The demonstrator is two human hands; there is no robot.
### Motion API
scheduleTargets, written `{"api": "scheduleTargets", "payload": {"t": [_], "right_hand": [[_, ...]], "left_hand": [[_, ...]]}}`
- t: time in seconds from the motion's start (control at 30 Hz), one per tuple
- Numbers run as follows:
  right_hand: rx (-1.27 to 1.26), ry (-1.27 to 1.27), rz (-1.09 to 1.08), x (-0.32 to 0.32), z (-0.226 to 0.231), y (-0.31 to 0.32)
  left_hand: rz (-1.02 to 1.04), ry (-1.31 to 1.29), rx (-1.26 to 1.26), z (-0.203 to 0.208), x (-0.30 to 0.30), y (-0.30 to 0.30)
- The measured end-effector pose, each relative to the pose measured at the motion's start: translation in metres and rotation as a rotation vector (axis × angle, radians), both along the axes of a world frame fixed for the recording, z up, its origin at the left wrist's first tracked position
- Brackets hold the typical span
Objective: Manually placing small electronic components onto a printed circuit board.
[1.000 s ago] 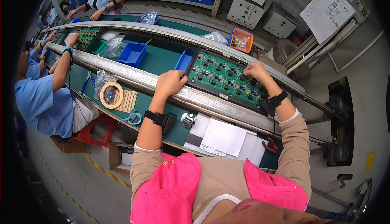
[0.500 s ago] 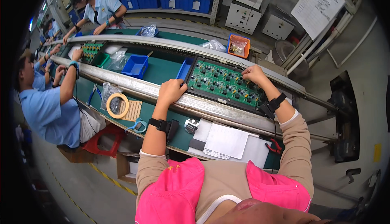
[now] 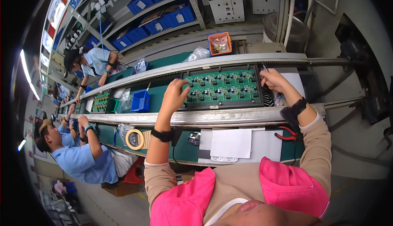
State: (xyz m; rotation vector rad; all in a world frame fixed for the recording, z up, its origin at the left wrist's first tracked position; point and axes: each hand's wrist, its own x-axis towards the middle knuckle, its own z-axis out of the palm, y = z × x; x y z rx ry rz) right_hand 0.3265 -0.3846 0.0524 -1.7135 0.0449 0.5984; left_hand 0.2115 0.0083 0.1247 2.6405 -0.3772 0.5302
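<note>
Green circuit boards [image 3: 221,86] with many small parts lie in a black frame [image 3: 258,87] on the conveyor between two metal rails. My left hand [image 3: 174,95] is at the frame's left edge, fingers apart and slightly bent, holding nothing; whether the fingertips touch the frame I cannot tell. Just off the frame's right edge, my right hand [image 3: 273,81] is closed on a slim pointed metal tool [image 3: 265,67], which looks like tweezers. Most of the tool is hidden by the fingers. Below that hand lies a black-and-white striped piece [image 3: 267,97].
An orange bin [image 3: 220,43] of small parts stands behind the far rail. Left along the line are a blue bin [image 3: 141,101] and another board frame [image 3: 100,102]. Nearer lie tape [image 3: 134,139], papers [image 3: 231,143] and red-handled pliers [image 3: 286,134]. Co-workers [image 3: 84,160] sit at left.
The view has turned. My right hand has moved from over the boards to beyond the frame's right edge. My left hand has lifted off the near rail toward the frame's left edge, its fingers opening.
</note>
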Motion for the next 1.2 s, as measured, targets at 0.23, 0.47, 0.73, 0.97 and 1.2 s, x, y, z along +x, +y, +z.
{"api": "scheduleTargets", "payload": {"t": [0.23,0.47,0.73,0.97,1.2], "right_hand": [[0.149,-0.032,0.051,0.011,-0.015,0.013],[0.056,-0.039,0.041,0.012,-0.011,0.017],[0.009,-0.024,-0.056,0.011,-0.008,0.021],[0.002,-0.046,-0.074,0.012,-0.009,0.021],[-0.005,-0.072,-0.074,0.011,-0.009,0.02]], "left_hand": [[-0.173,0.552,0.056,0.022,0.088,-0.082],[-0.335,0.679,0.18,-0.012,0.146,-0.113],[-0.336,0.883,0.044,-0.018,0.156,-0.114],[-0.307,0.874,-0.031,-0.02,0.154,-0.117],[-0.302,0.89,0.002,-0.018,0.152,-0.123]]}}
